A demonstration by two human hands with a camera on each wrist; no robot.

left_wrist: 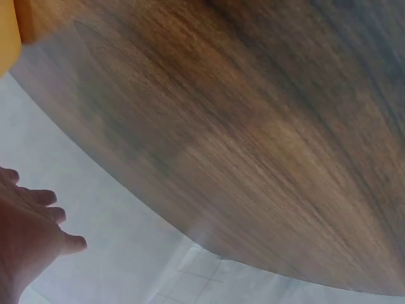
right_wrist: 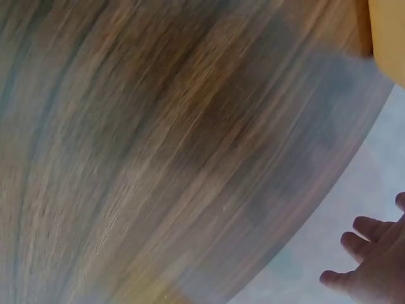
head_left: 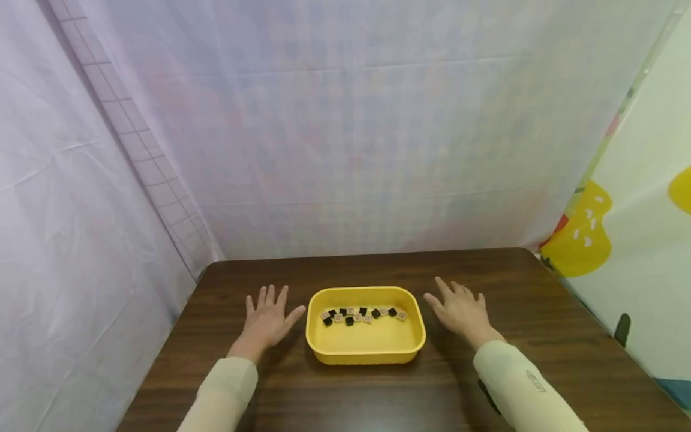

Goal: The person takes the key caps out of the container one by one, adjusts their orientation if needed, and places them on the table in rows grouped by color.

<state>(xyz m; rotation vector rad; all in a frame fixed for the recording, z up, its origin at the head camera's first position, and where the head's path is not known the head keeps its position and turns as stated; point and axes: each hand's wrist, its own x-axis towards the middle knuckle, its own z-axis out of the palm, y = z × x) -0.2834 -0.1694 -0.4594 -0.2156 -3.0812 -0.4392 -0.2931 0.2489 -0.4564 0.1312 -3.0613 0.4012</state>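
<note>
I see one left hand (head_left: 267, 322), grip released, fingers spread, thumb just beside one yellow tray (head_left: 367, 343). Inside that, between both grips, I count about seven dark pieces (head_left: 349, 321) and seven pale pieces (head_left: 367, 319). Rightward, one right hand (head_left: 461, 309), likewise released, fingers extended.

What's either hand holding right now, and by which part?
Nothing is held: the left hand and right hand are both spread open, one on either side of the yellow tray.
</note>
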